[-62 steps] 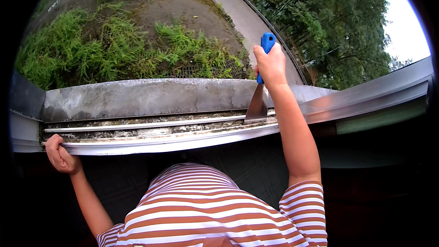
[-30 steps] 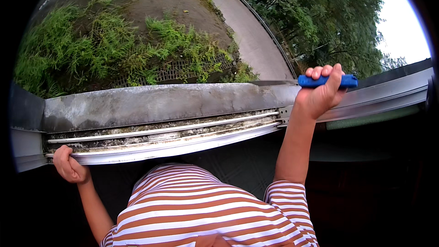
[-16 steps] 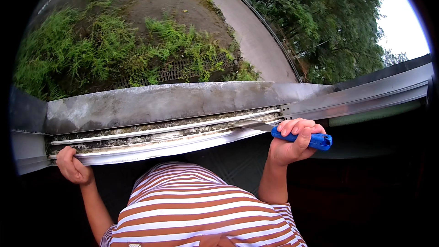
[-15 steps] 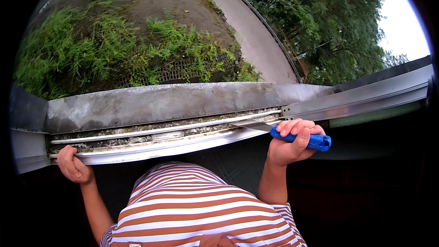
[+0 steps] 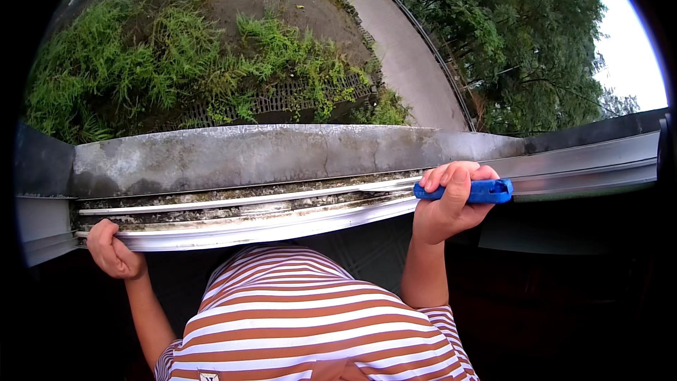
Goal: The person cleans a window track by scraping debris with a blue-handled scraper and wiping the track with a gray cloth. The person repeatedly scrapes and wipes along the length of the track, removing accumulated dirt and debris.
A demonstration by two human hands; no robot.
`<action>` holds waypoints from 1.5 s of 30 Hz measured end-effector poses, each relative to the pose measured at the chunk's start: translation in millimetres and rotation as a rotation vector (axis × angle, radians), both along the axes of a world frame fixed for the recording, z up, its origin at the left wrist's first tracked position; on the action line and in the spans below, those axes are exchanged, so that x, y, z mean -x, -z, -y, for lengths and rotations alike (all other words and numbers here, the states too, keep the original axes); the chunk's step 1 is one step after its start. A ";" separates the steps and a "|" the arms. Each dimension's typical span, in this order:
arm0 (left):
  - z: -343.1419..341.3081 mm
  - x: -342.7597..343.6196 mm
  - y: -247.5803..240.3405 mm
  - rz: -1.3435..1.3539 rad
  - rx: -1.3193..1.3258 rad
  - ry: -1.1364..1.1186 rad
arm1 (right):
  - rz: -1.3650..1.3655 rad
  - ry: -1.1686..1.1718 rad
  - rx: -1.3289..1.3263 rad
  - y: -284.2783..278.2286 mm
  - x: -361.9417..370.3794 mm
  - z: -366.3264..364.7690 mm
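Note:
A white metal window track (image 5: pixel 268 229), with dark grime along its grooves, runs across in front of me. My right hand (image 5: pixel 451 201) is closed around the handle of a blue-handled knife (image 5: pixel 486 191), near the track's right part. Its thin metal blade points left and lies low along the grooves; the tip is hard to make out against the dirt. At the left end, my left hand (image 5: pixel 115 250) grips the inner edge of the track with curled fingers, and part of its grip is hidden.
Beyond the track rises a stained grey ledge (image 5: pixel 233 159). Side frames stand at the left (image 5: pixel 46 222) and right (image 5: pixel 599 162). Outside and below are weeds (image 5: pixel 169 49), a paved path (image 5: pixel 402 49) and trees (image 5: pixel 508 35). My striped shirt is close to the track.
My right hand has shifted slightly up, and the knife handle has become more level, its blade lying flatter along the track. My left hand stays at the left end. The view has tilted slightly.

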State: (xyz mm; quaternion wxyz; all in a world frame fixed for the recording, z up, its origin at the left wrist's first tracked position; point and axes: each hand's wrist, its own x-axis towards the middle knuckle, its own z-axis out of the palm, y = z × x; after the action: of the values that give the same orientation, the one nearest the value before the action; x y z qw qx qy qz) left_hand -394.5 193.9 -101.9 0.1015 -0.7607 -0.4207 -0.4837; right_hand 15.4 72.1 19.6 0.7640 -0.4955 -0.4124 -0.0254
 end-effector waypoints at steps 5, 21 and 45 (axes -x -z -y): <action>-1.4 -2.7 -1.2 0.005 -0.014 -0.003 | -0.126 0.017 0.173 -11.9 -9.0 -25.5; -2.5 1.3 3.2 0.021 -0.016 0.020 | -0.019 0.074 0.639 9.4 -41.7 -83.6; -2.5 0.0 0.6 0.005 -0.023 0.018 | -0.385 -0.244 0.592 -12.8 -52.8 -74.1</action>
State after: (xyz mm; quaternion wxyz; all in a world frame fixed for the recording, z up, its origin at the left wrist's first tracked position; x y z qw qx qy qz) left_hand -394.5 196.4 -102.5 0.1048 -0.7620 -0.4083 -0.4916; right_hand 68.2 146.3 32.4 0.6487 -0.6380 -0.3064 0.2799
